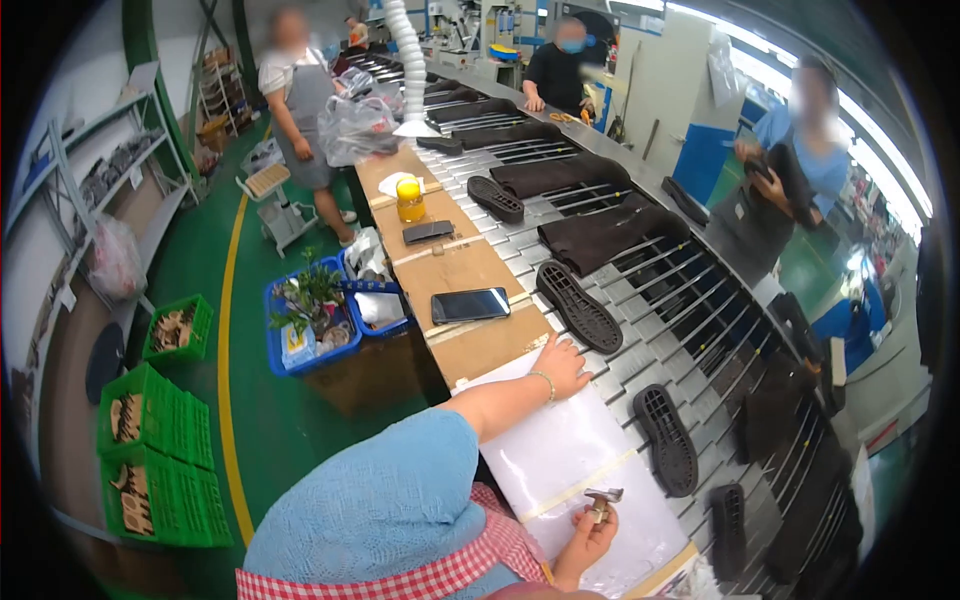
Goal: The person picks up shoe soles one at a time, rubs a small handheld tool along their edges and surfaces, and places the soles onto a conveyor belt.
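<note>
My left hand [563, 369], a bracelet at its wrist, rests with fingers apart at the far end of a white plastic-covered board [555, 430]. Just beyond it, a dark shoe sole [580, 308] lies on the conveyor [625, 375]. Low over the same board, my right hand [590, 542] is closed around a small metal tool [602, 500] with a flat head; its exact kind is unclear. Another dark sole [666, 440] lies to the right of the board, and one more sole [728, 530] sits nearer me.
Dark boot uppers [615, 232] lie across the conveyor rods. Along the cardboard ledge are a phone [470, 306], a second phone [428, 232] and a yellow jar [410, 200]. Blue baskets [318, 360] and green crates [165, 495] stand left. Co-workers stand along both sides; one person [790, 170] handles a boot.
</note>
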A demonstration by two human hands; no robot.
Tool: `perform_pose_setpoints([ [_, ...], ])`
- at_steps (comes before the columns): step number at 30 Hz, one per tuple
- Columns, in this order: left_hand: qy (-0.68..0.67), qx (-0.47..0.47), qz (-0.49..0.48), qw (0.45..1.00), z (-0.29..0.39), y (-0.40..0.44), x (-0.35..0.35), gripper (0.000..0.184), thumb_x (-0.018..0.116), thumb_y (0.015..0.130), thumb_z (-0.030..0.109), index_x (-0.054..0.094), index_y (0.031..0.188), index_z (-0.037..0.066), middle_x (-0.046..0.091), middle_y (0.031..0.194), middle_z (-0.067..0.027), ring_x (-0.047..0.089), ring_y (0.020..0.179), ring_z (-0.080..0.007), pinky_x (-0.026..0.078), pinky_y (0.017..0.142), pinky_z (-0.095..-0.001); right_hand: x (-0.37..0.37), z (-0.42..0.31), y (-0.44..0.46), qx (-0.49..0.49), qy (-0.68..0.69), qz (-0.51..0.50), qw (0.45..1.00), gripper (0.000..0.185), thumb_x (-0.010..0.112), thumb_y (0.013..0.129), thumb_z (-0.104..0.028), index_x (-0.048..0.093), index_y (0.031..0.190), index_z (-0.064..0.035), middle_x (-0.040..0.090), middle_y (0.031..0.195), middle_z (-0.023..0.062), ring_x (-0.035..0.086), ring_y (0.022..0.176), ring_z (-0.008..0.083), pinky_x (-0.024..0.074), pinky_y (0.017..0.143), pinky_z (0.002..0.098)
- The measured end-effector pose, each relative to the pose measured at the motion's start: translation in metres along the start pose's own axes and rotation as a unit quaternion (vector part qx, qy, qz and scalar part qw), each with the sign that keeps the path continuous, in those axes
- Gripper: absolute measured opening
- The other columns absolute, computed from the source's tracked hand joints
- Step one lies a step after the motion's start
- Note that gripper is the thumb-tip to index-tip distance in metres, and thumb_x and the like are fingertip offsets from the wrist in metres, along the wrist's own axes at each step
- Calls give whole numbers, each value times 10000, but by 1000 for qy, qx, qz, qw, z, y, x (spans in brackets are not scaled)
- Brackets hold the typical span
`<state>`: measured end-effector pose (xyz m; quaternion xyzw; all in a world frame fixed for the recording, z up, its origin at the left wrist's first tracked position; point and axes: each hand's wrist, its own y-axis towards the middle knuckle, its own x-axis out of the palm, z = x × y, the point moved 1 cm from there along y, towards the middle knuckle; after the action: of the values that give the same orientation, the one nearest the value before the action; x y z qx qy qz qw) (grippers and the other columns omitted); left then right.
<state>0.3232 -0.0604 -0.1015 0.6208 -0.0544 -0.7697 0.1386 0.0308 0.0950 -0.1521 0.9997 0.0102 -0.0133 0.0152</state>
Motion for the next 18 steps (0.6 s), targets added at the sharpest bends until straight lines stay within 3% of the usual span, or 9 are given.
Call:
perform_pose_setpoints([
  [1, -5, 4, 5, 1000, 0, 0, 1, 411, 491, 902, 416, 681, 978, 60, 621, 1048, -124, 465, 1211, -299, 204, 1119, -547, 5, -12, -3, 11, 91, -3, 996, 410, 562, 901, -97, 427, 1259, 53, 569, 1097, 127, 580, 886, 176, 518, 732, 274],
  [9, 7, -6, -1, 1000, -4, 1, 6, 419, 480, 909, 411, 687, 976, 53, 623, 1034, -122, 462, 1206, -297, 207, 1116, -546, 13, -47, -11, 37, 59, -9, 997, 418, 518, 954, -115, 389, 1324, 29, 563, 1137, 137, 569, 952, 173, 493, 845, 289],
  [18, -4, -9, -16, 1000, -7, 2, 5, 422, 473, 912, 418, 686, 986, 61, 622, 1050, -126, 457, 1220, -302, 205, 1120, -556, 15, -41, -8, 41, 75, -12, 996, 414, 506, 960, -117, 381, 1328, 26, 553, 1154, 133, 564, 983, 176, 494, 844, 288],
])
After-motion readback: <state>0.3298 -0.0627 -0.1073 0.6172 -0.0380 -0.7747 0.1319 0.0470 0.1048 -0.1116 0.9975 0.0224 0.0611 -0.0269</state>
